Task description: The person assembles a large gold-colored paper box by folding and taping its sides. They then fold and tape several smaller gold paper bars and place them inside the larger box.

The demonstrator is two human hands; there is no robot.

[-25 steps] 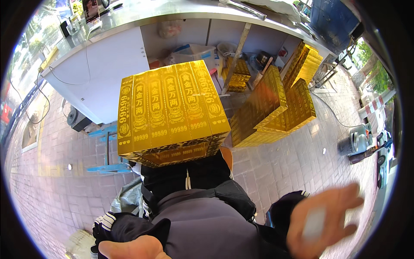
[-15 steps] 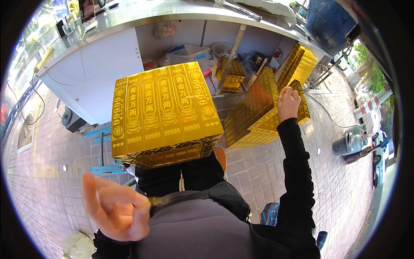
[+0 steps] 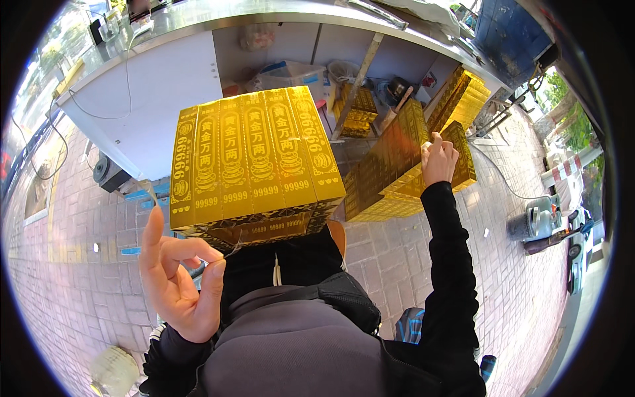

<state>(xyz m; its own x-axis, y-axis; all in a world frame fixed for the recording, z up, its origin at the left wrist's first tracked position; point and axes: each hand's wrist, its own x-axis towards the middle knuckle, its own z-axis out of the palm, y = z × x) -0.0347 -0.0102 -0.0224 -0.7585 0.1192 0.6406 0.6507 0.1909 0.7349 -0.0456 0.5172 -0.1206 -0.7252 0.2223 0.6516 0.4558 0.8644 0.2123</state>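
Note:
A large gold block of printed boxes [image 3: 251,159] rests in front of me above my lap, its dark patterned side toward me. At its near left corner is my left hand [image 3: 182,284], thumb and a bent finger pinched on a thin clear strip [image 3: 235,243] that looks like tape. The raised index finger has another translucent strip [image 3: 149,190] at its tip. Off to the right, my right hand [image 3: 440,162] is held with curled fingers against or just above a stack of gold boxes [image 3: 390,165]. Whatever its fingertips hold is hidden.
A metal-edged counter [image 3: 264,18] runs across the far side, with a plastic bin [image 3: 291,74] and more gold boxes [image 3: 357,109] beneath. A black device [image 3: 109,175] sits on the brick floor at left. A blue barrel [image 3: 509,36] stands far right.
My left hand has turned upright and shifted slightly up, its index finger raised with a strip. The fingers of my right hand have loosened from a tighter curl, and it has lowered slightly.

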